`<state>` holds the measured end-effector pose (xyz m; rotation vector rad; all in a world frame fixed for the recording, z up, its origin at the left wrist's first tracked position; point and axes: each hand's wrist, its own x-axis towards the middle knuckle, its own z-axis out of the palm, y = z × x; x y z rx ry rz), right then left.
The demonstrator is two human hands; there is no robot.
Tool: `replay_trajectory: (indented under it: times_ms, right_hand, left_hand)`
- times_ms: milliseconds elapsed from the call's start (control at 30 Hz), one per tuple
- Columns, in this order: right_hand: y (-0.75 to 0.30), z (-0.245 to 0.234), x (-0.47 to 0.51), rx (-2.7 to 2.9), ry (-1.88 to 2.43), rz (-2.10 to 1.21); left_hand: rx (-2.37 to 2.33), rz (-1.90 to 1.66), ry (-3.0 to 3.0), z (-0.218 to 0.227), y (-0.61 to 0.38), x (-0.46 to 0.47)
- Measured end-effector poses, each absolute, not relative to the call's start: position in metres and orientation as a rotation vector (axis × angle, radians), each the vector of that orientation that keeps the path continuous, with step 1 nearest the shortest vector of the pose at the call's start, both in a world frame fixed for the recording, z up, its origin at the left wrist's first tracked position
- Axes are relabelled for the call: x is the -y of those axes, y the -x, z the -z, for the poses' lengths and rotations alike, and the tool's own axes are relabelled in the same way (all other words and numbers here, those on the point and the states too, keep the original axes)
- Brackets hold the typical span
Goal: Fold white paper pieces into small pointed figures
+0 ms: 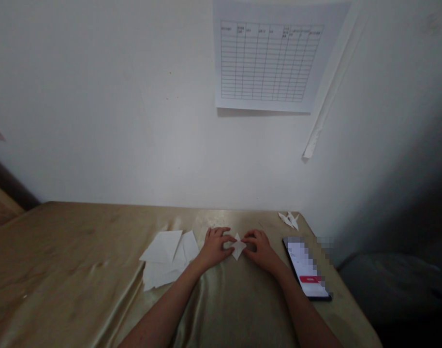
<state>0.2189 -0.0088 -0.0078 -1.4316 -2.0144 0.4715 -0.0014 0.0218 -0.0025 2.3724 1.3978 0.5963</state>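
Observation:
A small folded white paper piece lies on the gold cloth-covered table, a pointed tip standing up from it. My left hand pinches its left side with curled fingers. My right hand pinches its right side in the same way. Both forearms reach in from the lower edge of the view.
A loose pile of white paper sheets lies left of my left hand. A phone with a lit screen rests at the right. Small folded paper shapes sit at the table's far right corner. A printed grid sheet hangs on the wall.

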Motion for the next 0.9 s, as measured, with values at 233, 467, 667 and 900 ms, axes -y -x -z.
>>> replay_trajectory:
  times_ms: [233, 467, 667, 900]
  right_hand:
    - [-0.218, 0.008, 0.007, 2.016, 1.424, -0.489]
    - [-0.217, 0.014, 0.003, 2.010, 1.396, -0.467]
    - [-0.216, 0.017, 0.001, 1.994, 1.410, -0.458]
    - [-0.215, 0.019, -0.001, 1.988, 1.430, -0.438]
  left_hand:
    - [-1.323, -0.558, -2.443, 0.009, 0.006, -0.026]
    - [-1.346, -0.565, -2.438, 0.012, 0.005, -0.029]
    - [-1.347, -0.567, -2.417, 0.011, 0.005, -0.028]
    - [-1.369, -0.578, -2.382, 0.005, 0.003, -0.025]
